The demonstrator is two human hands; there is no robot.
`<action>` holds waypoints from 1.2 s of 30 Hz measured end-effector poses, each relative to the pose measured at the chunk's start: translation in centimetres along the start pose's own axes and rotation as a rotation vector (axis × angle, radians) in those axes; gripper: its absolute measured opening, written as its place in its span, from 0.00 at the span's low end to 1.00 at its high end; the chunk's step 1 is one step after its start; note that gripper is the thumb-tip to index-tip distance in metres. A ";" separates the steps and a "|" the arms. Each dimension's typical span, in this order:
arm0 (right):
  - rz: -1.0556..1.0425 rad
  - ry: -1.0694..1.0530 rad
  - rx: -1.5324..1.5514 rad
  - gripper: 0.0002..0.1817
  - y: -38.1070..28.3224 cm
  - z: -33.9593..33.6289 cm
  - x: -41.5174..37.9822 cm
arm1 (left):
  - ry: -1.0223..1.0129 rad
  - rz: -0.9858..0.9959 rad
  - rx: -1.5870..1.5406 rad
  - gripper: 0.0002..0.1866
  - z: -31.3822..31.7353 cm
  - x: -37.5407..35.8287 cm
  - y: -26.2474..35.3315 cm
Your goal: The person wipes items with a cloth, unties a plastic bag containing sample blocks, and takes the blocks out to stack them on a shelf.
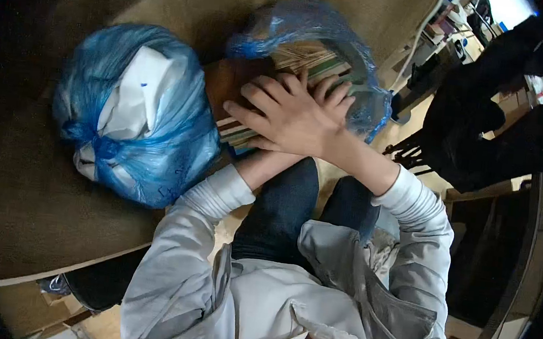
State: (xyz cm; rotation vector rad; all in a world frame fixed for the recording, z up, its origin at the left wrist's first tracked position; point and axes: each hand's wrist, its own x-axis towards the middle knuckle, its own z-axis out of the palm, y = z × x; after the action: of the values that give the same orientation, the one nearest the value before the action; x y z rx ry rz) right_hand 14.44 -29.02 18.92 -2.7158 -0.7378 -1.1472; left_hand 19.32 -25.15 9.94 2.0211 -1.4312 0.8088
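My right hand (290,116) crosses over my left wrist, fingers spread, above striped strips (236,133) and a brown surface. Beyond it, partly hidden beneath, my left hand (336,99) has its fingers apart over the strips and thin light sticks (305,56) at the mouth of an open blue plastic bag (305,19). Neither hand visibly grips anything, though my right hand covers part of the left. A full, knotted blue bag (178,121) with white material inside stands left of my hands.
The brown table (6,209) carries both bags. A pale cable (417,43) runs along its far right side. Black items (485,125) hang or stand at the right, with a dark wooden shelf unit (486,249) below. My legs are under my forearms.
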 end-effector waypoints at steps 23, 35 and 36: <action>0.800 0.103 0.213 0.37 6.7 -0.2 -9.5 | -0.115 -0.056 -0.243 0.15 -5.0 2.9 0.7; 0.856 0.200 0.401 0.48 6.5 2.3 -11.0 | -0.793 -0.383 -0.021 0.28 -11.3 12.4 -8.9; 0.771 0.241 0.357 0.49 6.7 2.3 -11.1 | -0.910 -0.438 -0.052 0.32 -11.3 12.8 -9.3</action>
State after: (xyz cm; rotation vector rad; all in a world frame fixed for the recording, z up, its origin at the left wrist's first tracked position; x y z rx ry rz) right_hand 12.45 -38.63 10.11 -2.1668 0.1406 -0.9852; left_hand 29.56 -22.44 26.26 2.6566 -1.2831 -0.3972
